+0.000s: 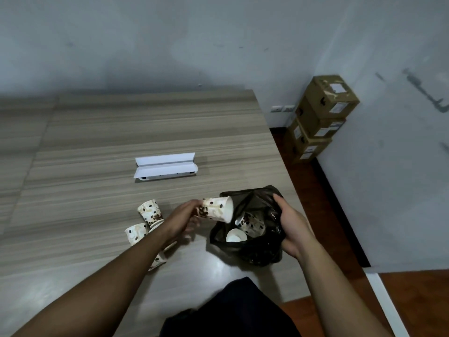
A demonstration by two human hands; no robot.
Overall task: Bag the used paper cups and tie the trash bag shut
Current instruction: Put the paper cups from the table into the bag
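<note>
A black trash bag lies open on the table near its right edge. My right hand grips the bag's right rim and holds the mouth open. Inside the bag lie two paper cups with coffee-bean print, one showing its white inside. My left hand holds another printed cup on its side, its open end pointing into the bag's mouth. Several more cups stand or lie on the table to the left, partly hidden under my left forearm.
A white open box of bags lies on the wooden table farther back. Stacked cardboard boxes stand on the floor by the wall at right. The table's right edge runs just beside the bag.
</note>
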